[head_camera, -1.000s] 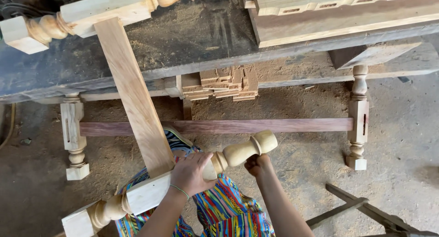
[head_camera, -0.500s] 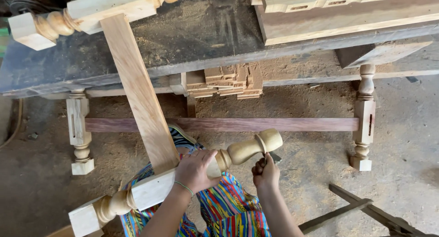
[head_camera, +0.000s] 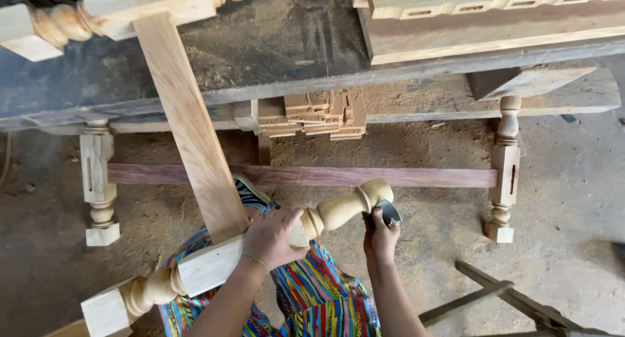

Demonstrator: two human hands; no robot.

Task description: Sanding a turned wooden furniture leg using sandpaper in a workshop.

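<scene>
Up top, the long dark counter point(head_camera: 273, 57) runs across the view, dusted with shavings, with a plank point(head_camera: 189, 129) leaning from its edge down to the lap. Across that lap lies the turned wooden leg point(head_camera: 260, 252), pale and bare all along, so any finishing looks barely begun, as far as I can judge. Left hand point(head_camera: 273, 236) wraps the leg just by its rings, fingers closed round it. Right hand point(head_camera: 379, 236) pinches a small dark sheet point(head_camera: 389, 212) against the knob end, likely abrasive. Open floor point(head_camera: 566, 181) to the right; the rail point(head_camera: 306, 175) beneath the counter crowds close behind the knob.
</scene>
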